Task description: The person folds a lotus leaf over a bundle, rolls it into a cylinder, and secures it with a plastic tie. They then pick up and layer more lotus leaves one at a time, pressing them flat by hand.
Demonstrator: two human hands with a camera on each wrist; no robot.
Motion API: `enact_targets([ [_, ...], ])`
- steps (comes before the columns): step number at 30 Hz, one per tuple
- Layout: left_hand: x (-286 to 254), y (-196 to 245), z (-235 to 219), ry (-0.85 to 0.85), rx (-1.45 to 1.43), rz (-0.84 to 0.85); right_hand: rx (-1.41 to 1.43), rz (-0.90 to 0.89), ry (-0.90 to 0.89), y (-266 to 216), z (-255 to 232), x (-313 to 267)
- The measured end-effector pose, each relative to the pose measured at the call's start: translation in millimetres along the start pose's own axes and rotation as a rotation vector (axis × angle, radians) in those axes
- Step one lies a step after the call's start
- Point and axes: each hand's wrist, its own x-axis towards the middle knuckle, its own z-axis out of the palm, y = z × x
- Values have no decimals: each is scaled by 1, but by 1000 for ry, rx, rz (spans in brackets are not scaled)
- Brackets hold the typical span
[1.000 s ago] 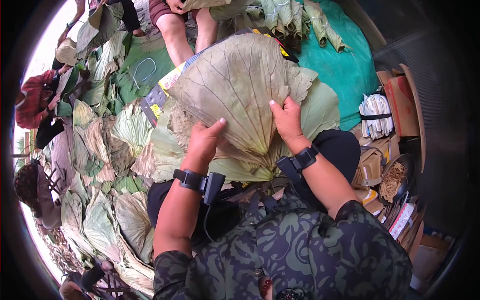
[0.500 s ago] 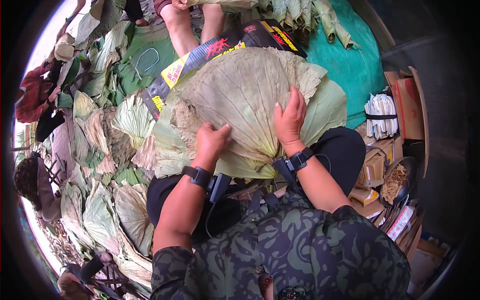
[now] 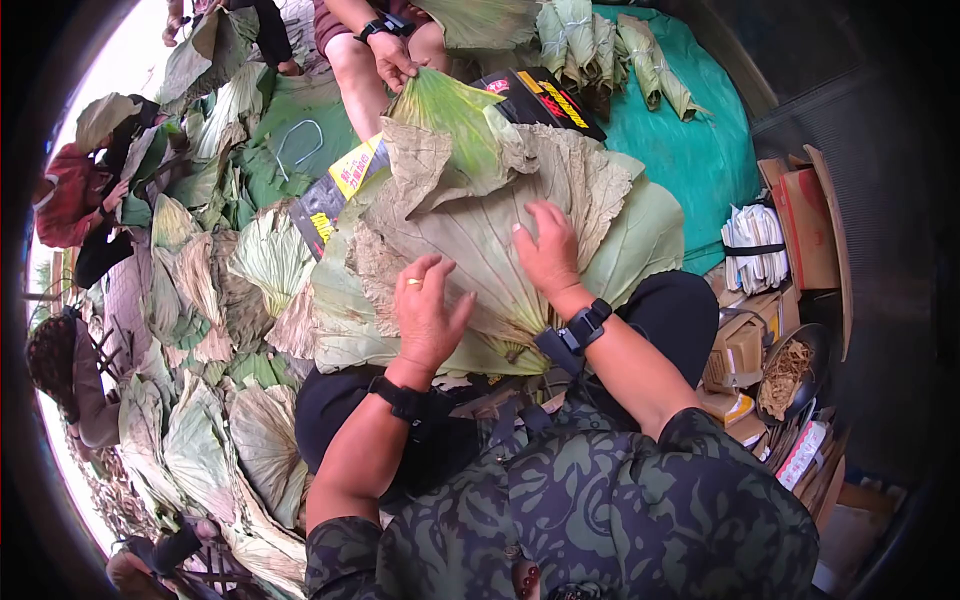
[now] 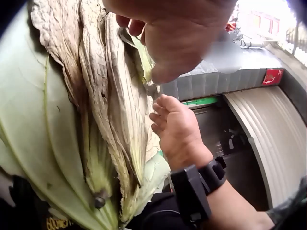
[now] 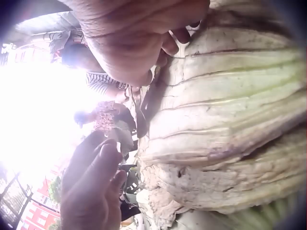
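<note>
A stack of dried lotus leaves (image 3: 470,255) is spread over the lap, its ribs converging toward the near edge. My left hand (image 3: 428,312) hovers over the near left of the stack, fingers loosely bent and holding nothing. Over its middle, my right hand (image 3: 548,250) has its fingertips close to the leaf surface. Across the far part lies a greener folded leaf (image 3: 450,120), its tip gripped by another person's hand (image 3: 393,62). In the right wrist view, pale ribbed leaves (image 5: 230,100) stand beside my right hand (image 5: 134,38).
A black and yellow printed sheet (image 3: 325,215) lies under the stack. Leaves cover the ground at left (image 3: 205,430). Bundled leaves (image 3: 655,65) rest on a green sack (image 3: 715,130). At right stand cardboard boxes (image 3: 810,220) and a bowl of dry scraps (image 3: 785,375).
The other person's hand has reached in with a greener leaf, which now lies over the stack's far part. My hands have come off the leaf they held, and the left has turned with fingers up.
</note>
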Motion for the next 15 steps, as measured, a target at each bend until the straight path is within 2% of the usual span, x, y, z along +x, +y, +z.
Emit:
enact_targets([
  [1, -1, 0, 4, -20, -10, -41, -57, -153, 211, -4, -2, 14],
  [2, 1, 0, 6, -7, -9, -40, -57, -166, 214, -9, -4, 29],
  [4, 6, 2, 5, -153, -9, -20, -159, -369, 202, -23, -8, 60],
  [6, 14, 6, 4, -149, -32, -47, -202, -406, 133, -40, -1, 87],
  [8, 22, 8, 2, -191, -70, -43, -237, -534, -68, -57, 13, 110],
  [9, 25, 8, 0, -205, -87, -47, -108, -446, -182, -68, 22, 118],
  [10, 28, 7, -1, -197, -86, -59, -106, -455, -193, -73, 34, 126],
  [12, 31, 2, -4, -195, -83, -97, 324, 29, -328, -86, 57, 137],
  [14, 34, -2, -5, -197, -51, -131, 348, 14, -329, -94, 74, 132],
  [15, 34, -4, -6, -208, -28, -152, 190, 2, -375, -105, 74, 124],
])
